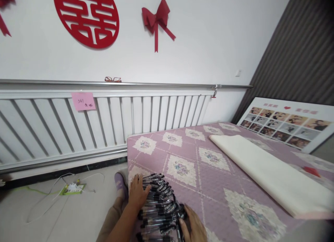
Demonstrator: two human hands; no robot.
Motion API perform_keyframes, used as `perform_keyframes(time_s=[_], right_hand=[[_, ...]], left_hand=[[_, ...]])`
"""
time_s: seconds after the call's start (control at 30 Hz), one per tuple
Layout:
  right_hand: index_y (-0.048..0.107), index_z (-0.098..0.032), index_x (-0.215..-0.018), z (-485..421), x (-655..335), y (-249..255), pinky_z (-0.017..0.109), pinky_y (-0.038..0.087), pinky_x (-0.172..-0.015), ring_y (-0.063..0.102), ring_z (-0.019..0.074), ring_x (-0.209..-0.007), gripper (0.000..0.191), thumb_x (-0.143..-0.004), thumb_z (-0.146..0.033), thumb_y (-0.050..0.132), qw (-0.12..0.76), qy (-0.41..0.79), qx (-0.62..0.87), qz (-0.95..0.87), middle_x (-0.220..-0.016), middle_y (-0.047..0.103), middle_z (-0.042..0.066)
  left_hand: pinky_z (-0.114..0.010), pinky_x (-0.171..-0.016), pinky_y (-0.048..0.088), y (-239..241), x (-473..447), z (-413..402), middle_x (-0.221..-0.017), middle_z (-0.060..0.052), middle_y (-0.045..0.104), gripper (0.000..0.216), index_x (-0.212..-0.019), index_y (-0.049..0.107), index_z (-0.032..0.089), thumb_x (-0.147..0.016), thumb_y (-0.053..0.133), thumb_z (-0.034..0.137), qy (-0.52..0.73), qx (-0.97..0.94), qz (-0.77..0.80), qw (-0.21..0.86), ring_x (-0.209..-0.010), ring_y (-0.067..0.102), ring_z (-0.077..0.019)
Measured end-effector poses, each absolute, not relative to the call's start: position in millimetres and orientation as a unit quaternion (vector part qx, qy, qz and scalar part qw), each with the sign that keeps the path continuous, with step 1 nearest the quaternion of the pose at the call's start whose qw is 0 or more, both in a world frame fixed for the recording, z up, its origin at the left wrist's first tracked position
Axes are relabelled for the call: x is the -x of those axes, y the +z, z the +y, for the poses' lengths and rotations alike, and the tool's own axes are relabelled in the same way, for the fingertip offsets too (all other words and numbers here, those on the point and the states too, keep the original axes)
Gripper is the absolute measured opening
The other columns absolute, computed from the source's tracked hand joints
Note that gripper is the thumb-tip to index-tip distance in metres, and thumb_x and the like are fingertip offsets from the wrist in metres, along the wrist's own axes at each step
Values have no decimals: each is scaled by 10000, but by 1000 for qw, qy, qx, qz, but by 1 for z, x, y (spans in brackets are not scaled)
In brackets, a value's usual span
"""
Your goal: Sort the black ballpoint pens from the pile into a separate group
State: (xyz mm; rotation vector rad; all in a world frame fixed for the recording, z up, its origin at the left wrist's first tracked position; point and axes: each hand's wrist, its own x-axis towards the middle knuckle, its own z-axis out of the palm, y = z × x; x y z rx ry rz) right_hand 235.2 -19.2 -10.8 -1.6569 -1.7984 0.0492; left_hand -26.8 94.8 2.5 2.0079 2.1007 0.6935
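Several clear-barrelled pens (158, 210) with black caps and clips lie side by side in a long row near the edge of the purple patterned mattress (180, 151). My left hand (137, 193) rests at the row's left side, thumb apart from the fingers and near the pen ends. On the other side, my right hand (194, 226) lies with its fingers apart, touching or close to the capped ends, where a few pens sit at odd angles. Neither hand is visibly wrapped round a pen. The nearest part of the row runs out of view at the bottom.
A long cream board or pad (268, 172) lies across the mattress at right, before a photo board (284, 123). Behind is a white radiator (146, 113) with a pink note (83, 101). Glasses (113, 79) rest on its pipe. A power strip (73, 189) with cables lies on the floor.
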Motion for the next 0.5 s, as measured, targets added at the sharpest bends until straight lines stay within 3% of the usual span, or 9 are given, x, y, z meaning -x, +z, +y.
perform_keyframes(time_s=[0.5], right_hand=[[566,-238,-1268,-25,-227,-5,466,466,-963,538,290,-1200,479,-871,-493,486,251,-7,655,-713,-1311,584,85]], left_hand=[[-484,-1081,252,6,22,89,-1482,-158,314,609,-1383,389,143,-845,495,410,232,-700,670,84,-1372,241,-324]])
